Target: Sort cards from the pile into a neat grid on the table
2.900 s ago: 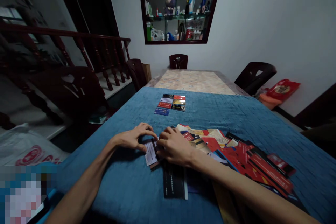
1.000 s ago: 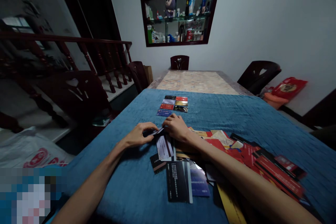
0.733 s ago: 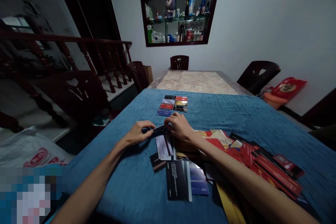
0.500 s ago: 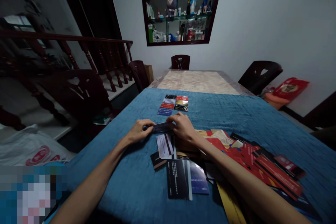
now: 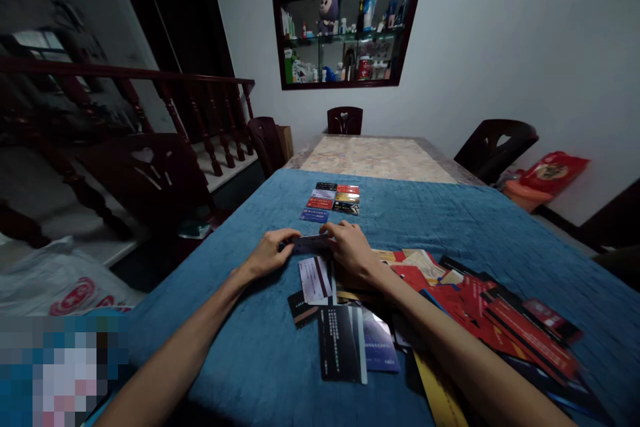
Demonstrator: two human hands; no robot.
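Observation:
Between both hands is a thin, dark greyish card [image 5: 311, 244], tilted up just above the cloth. My left hand [image 5: 273, 252] pinches its left end, and my right hand [image 5: 350, 247] grips its right end. Beyond it, several cards lie face up in two columns, with a blue card [image 5: 315, 215] nearest in the left one. Close below my hands rest a pale card with a dark stripe [image 5: 314, 280], a black card [image 5: 341, 343] and a purple card [image 5: 381, 347]. A loose pile of red cards [image 5: 465, 307] spreads to the right, partly behind my right forearm.
A blue cloth [image 5: 240, 340] covers the near part of the table [image 5: 375, 155]. Dark wooden chairs [image 5: 345, 120] stand around it. At the lower left is a white plastic bag [image 5: 60, 280]; a red bag [image 5: 555, 170] sits at the far right.
Both hands keep hold of the card in nearly the same spot. The card leans slightly differently, and the right fingers have shifted a little. The whole view has moved slightly.

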